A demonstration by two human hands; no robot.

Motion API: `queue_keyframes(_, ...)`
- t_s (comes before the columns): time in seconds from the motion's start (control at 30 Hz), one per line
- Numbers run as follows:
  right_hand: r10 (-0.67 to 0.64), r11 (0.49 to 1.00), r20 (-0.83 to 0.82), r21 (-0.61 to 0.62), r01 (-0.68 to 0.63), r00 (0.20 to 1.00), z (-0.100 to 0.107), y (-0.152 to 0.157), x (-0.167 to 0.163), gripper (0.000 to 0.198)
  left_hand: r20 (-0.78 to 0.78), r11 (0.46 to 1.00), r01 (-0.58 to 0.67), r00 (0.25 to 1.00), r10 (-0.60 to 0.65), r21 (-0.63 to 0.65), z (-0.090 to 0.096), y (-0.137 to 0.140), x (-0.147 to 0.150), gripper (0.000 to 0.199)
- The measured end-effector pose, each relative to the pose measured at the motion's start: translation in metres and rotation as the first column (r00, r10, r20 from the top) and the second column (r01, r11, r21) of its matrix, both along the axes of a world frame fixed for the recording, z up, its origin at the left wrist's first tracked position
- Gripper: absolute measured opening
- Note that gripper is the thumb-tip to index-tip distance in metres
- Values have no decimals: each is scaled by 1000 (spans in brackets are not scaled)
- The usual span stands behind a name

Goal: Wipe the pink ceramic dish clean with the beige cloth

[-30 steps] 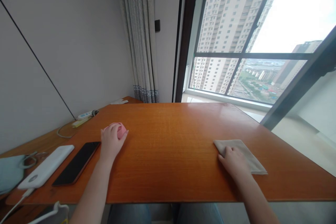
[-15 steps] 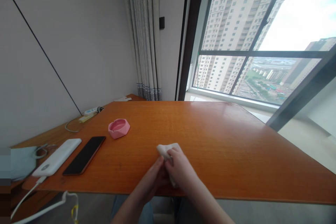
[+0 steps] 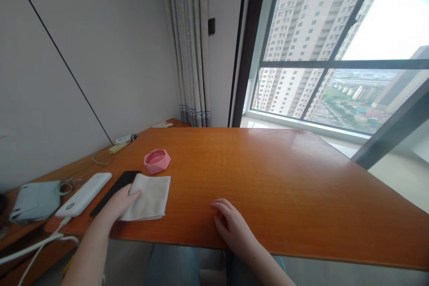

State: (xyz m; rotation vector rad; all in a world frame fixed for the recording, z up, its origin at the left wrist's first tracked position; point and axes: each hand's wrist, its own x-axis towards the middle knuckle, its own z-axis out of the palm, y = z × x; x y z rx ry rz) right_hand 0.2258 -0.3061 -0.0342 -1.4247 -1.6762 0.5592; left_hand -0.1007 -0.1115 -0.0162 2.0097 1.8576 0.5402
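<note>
A folded off-white cloth [image 3: 150, 196] lies near the table's front left, its left edge gripped by my left hand [image 3: 122, 205], thumb on top. The hand and the cloth cover part of a black phone [image 3: 112, 192]. Just beyond the cloth sits a pink, faceted ashtray [image 3: 157, 161]. Near the front middle, my right hand [image 3: 233, 225] rests on the wooden table [image 3: 268, 174]. Its fingers are loosely bent, with a gap between thumb and forefinger and nothing held.
A white power bank [image 3: 83, 194] with a plugged-in cable lies left of the phone. Farther left is a pale blue-grey pouch [image 3: 36, 201]. A power strip [image 3: 124, 139] sits by the wall. Beyond the table are a curtain [image 3: 191, 53] and a window.
The cloth, bunched between both hands at the front middle before, now lies folded flat at the left beside the phone. My left hand moved left with it; my right hand let go.
</note>
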Motion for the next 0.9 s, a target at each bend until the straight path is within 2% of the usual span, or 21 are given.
queue_keyframes(0.07, 0, 1000, -5, 8, 0, 1000, 0, 0, -1, 32, -202, 999, -29, 979, 32, 18, -5, 4, -1, 46)
queue_keyframes(0.13, 0, 1000, -3, 13, 0, 1000, 0, 1, -1, 32, -330, 995, -46, 941, 74, 92, -9, 0, 3, 53)
queue_keyframes(0.27, 3, 1000, 9, 15, -4, 1000, 0, 0, -1, 31, -455, 962, 12, 883, 118, 273, -11, -14, 18, 48)
queue_keyframes(0.37, 7, 1000, -2, 10, -7, 1000, 1, -1, -1, 32, -450, 919, 12, 874, 183, 395, -6, -23, 35, 41)
queue_keyframes(0.43, 30, 999, -13, -14, -30, 999, 4, 1, 1, 33, -370, 914, 87, 926, 72, 396, -1, -29, 56, 38)
queue_keyframes(0.5, 47, 997, -4, -67, -47, 999, 10, 8, 8, 32, -237, 905, 284, 947, -215, 316, 4, -38, 85, 35)
queue_keyframes(0.53, 46, 995, 10, -94, -45, 999, 14, 14, 13, 30, -143, 887, 380, 924, -354, 261, 6, -43, 103, 34)
queue_keyframes(0.57, 40, 993, 34, -114, -36, 999, 19, 21, 19, 29, -55, 846, 496, 867, -495, 195, 8, -49, 122, 32)
queue_keyframes(0.63, 18, 990, 112, -139, -3, 993, 26, 39, 35, 25, 55, 691, 715, 689, -722, 107, 11, -58, 164, 28)
queue_keyframes(0.7, -11, 983, 234, -175, 53, 972, 30, 58, 52, 19, 43, 578, 813, 577, -816, 63, 13, -62, 204, 20)
queue_keyframes(0.8, -70, 952, 405, -245, 182, 912, 28, 81, 74, 10, -55, 581, 812, 584, -810, 58, 10, -54, 252, 18)
queue_keyframes(0.9, -131, 944, 451, -215, 250, 883, 19, 89, 86, 9, -118, 587, 809, 584, -803, 11, 2, -44, 279, 23)
